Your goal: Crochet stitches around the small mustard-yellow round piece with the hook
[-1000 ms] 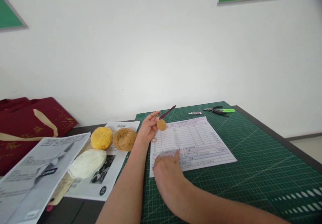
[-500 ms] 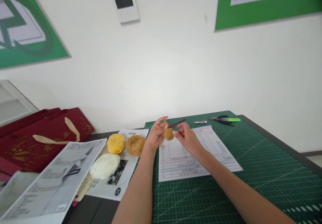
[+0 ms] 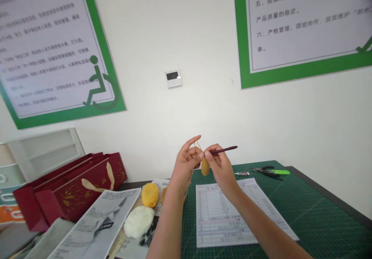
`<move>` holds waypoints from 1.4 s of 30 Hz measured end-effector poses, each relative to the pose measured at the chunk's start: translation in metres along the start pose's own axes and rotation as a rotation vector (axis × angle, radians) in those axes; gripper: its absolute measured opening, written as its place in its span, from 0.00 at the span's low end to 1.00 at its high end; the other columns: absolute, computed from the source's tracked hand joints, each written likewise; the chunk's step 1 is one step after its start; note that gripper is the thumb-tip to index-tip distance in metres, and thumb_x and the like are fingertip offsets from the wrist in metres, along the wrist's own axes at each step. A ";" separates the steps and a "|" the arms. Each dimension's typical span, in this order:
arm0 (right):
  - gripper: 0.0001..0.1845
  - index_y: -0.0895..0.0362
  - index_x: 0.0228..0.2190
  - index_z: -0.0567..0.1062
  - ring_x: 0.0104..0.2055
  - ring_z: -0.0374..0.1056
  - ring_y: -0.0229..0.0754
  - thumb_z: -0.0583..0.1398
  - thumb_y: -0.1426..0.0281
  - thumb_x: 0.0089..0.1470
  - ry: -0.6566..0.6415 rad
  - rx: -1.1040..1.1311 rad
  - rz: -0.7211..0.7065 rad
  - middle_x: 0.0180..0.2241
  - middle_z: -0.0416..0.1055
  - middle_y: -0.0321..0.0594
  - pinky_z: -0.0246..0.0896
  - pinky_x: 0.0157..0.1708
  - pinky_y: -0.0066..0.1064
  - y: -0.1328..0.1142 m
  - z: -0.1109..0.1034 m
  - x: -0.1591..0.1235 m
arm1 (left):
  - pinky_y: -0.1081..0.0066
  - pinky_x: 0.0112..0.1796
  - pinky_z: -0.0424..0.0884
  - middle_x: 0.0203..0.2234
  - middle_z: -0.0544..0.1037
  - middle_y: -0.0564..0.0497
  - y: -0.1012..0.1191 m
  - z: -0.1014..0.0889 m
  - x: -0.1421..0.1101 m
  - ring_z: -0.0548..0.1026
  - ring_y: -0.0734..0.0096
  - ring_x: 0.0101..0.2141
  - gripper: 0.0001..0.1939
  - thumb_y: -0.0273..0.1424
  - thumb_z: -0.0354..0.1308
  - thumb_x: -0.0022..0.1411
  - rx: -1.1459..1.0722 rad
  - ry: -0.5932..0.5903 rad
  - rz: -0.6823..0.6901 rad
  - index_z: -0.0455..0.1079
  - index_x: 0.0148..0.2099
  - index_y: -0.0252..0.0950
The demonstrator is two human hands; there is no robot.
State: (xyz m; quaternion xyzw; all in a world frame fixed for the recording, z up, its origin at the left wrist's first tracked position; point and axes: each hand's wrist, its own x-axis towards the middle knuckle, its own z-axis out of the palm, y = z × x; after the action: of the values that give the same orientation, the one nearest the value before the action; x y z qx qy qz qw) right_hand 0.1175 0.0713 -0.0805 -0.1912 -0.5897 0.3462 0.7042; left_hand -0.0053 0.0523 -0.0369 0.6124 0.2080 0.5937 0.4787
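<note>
My left hand [image 3: 187, 159] pinches the edge of a small tan crochet piece [image 3: 205, 166], its index finger raised with a strand of yarn [image 3: 198, 144] running over it. Between the thumb and fingers of my right hand [image 3: 220, 164] is a dark purple crochet hook [image 3: 228, 149], its handle pointing right. The hook's tip is hidden at the top of the piece, where both hands nearly meet. Beneath them lies a printed chart sheet [image 3: 223, 228] on the green cutting mat [image 3: 270, 204].
A yellow yarn ball [image 3: 150, 195], a partly hidden tan yarn ball [image 3: 163, 195] and a white bundle [image 3: 138, 221] sit at left beside printed papers [image 3: 95, 228]. Dark red gift bags [image 3: 81, 189] stand behind. Pliers [image 3: 266, 171], a green-handled tool [image 3: 280, 172] and a small tube [image 3: 242, 173] lie at right.
The view has tilted up. My right hand has gone from the crochet piece's side to gripping the crochet hook, and my left index finger has lifted with the yarn.
</note>
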 end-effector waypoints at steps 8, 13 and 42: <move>0.08 0.53 0.36 0.74 0.34 0.67 0.35 0.64 0.61 0.60 -0.018 0.268 -0.080 0.33 0.69 0.34 0.63 0.35 0.28 -0.053 0.022 0.028 | 0.79 0.24 0.56 0.29 0.72 0.54 0.054 0.016 -0.004 0.59 0.79 0.24 0.28 0.30 0.66 0.64 -0.105 0.180 0.112 0.67 0.65 0.38; 0.08 0.51 0.35 0.75 0.35 0.65 0.35 0.64 0.60 0.60 -0.098 0.365 -0.077 0.35 0.67 0.34 0.61 0.33 0.28 -0.057 0.020 0.030 | 0.75 0.29 0.64 0.27 0.61 0.55 0.064 0.022 -0.011 0.61 0.75 0.28 0.24 0.36 0.64 0.64 -0.417 0.156 -0.021 0.74 0.57 0.27; 0.03 0.49 0.37 0.76 0.35 0.67 0.36 0.61 0.66 0.63 -0.101 0.199 -0.203 0.34 0.70 0.35 0.63 0.33 0.26 -0.073 0.019 0.021 | 0.78 0.34 0.74 0.28 0.81 0.51 0.078 0.051 -0.031 0.77 0.74 0.30 0.24 0.24 0.75 0.48 0.017 0.460 0.135 0.80 0.49 0.39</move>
State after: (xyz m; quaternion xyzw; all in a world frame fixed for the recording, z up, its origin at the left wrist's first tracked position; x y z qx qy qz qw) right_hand 0.1195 0.0330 -0.0119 -0.0424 -0.6034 0.3391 0.7205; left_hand 0.0108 -0.0262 0.0199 0.4777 0.2753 0.7463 0.3729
